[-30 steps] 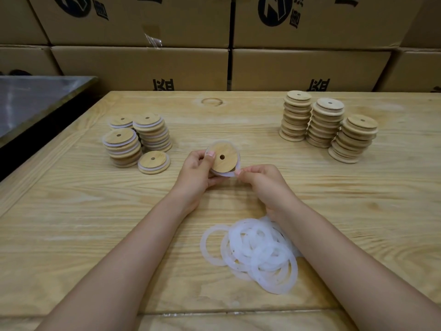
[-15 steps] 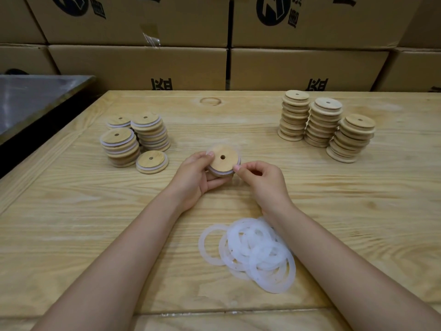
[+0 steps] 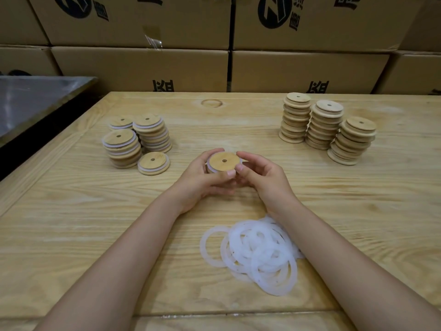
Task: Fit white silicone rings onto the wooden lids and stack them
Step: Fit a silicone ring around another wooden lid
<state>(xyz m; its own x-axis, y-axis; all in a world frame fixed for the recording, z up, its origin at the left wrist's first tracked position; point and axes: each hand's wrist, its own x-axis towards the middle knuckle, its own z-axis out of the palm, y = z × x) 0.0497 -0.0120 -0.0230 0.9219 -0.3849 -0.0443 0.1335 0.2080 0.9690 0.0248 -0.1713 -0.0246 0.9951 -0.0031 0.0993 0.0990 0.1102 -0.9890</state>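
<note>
Pale wood counter [image 3: 71, 223], cardboard boxes [image 3: 143, 68] stacked beyond. Your left hand [image 3: 202, 182] and right hand [image 3: 267, 180] grip the lid [image 3: 224, 161], fingers [image 3: 248, 156] curled round it: round, centre hole, white ring [image 3: 208, 165] on. Ringed stacks [image 3: 152, 132] left of lid, bare stacks [image 3: 324, 125] right, loose rings [image 3: 257, 252] on your side.

The round wooden lid with a centre hole [image 3: 224, 161] has tipped from facing the camera to lie flatter between both hands. The white silicone ring [image 3: 208, 166], hanging loose off its lower right edge a second ago, now hugs the rim. The right hand [image 3: 262, 179] has come up, its fingers curled over the lid's right edge, and the thumb of the left hand [image 3: 202, 181] has slid to the near edge.
</note>
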